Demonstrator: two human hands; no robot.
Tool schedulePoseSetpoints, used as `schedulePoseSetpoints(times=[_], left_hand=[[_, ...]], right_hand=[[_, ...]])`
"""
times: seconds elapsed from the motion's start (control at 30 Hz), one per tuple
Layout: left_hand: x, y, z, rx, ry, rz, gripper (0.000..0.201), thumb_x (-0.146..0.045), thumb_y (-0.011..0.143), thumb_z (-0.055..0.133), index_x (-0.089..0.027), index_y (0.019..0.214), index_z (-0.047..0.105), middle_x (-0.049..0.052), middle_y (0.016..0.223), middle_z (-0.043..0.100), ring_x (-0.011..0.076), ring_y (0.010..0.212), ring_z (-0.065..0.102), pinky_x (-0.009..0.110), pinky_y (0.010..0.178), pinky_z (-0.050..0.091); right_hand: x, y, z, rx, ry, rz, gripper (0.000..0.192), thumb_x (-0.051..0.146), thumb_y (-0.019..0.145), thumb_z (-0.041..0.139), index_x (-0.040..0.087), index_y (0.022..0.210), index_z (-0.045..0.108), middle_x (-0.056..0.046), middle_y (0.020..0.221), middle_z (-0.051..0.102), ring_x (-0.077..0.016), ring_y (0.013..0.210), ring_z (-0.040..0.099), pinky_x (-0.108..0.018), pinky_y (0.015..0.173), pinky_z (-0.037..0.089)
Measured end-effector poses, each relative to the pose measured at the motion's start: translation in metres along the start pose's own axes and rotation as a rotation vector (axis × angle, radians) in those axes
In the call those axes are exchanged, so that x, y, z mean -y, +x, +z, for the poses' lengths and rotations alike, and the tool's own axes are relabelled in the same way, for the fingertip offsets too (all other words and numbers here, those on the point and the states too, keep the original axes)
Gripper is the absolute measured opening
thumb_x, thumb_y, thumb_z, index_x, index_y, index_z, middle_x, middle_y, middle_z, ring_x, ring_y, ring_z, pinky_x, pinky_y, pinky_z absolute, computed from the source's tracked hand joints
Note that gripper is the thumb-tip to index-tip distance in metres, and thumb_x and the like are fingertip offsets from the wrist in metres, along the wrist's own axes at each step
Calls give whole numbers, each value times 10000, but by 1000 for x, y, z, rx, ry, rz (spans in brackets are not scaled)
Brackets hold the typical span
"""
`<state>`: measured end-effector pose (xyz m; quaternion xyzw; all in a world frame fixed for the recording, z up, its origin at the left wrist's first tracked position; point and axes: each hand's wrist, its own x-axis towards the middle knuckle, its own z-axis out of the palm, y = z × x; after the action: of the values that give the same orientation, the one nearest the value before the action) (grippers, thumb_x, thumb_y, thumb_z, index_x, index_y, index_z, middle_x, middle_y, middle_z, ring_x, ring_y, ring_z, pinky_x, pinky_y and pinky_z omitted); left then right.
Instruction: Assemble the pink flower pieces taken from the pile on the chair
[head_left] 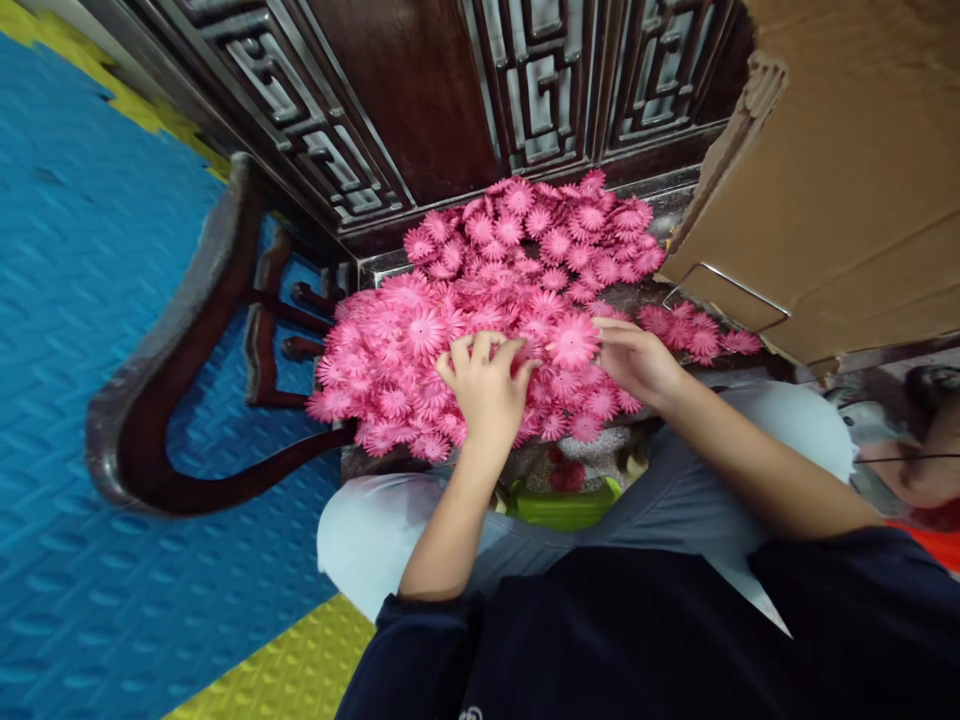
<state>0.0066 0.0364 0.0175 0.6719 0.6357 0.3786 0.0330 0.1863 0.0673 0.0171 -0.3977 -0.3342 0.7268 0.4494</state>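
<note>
Between the knees (pixel 375 530), I record a green object (pixel 562 507). Beyond, the left hand (pixel 487 385) is half-curled over pink flowers (pixel 397 350) heaped on a dark seat (pixel 630 296); I cannot tell whether it grips any. The right hand (pixel 641 362) grasps one pink bloom (pixel 574 341) by its edge. Behind stand a carved backrest (pixel 427 90) and cardboard (pixel 862 200).

I'm seeing a chunky dark wooden bench (pixel 431 90) here, curved armrest (pixel 142 400) sticking out over bumpy blue floor matting (pixel 75 330). Yellow matting (pixel 281 665) is running along the far edge and filling a near corner too. Carved lattice panels (pixel 541 95) are lining the back, pale light's glinting off the wood, and brown cardboard (pixel 847 200) is standing at right.
</note>
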Motion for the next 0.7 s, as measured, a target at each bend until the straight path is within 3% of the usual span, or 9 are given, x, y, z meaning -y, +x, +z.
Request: schedulePoseSetpoints(times=[0.27,0.43,0.6,0.7], left_hand=[[-3,-4,-1,-31,-22,36,115,-331,646,759,-291,712,675,24,845,641,259,933,451,425,856,250],[-21,-10,-12,-120,-48,137,88,-367,739,679,-279,748,683,7,743,626,197,817,493,362,795,291],[-30,-15,-14,-55,-77,151,138,-382,747,672,-276,834,690,6,769,637,183,800,506,344,768,306],[-27,-16,-9,-44,-69,130,146,-399,722,693,-269,789,699,8,761,634,184,798,508,339,752,310]], right_hand=[[-2,4,-4,12,-46,-30,83,260,636,613,206,620,551,8,616,512,-143,625,470,-303,670,370],[-4,3,-2,27,-89,-55,115,290,642,659,191,654,601,23,619,519,-115,602,448,-276,649,358],[-3,-3,5,110,-151,-69,163,315,631,722,188,685,634,30,653,565,-94,624,482,-258,651,380],[-4,-6,7,159,-180,-47,171,319,632,743,189,690,649,36,646,581,-82,608,495,-244,626,392]])
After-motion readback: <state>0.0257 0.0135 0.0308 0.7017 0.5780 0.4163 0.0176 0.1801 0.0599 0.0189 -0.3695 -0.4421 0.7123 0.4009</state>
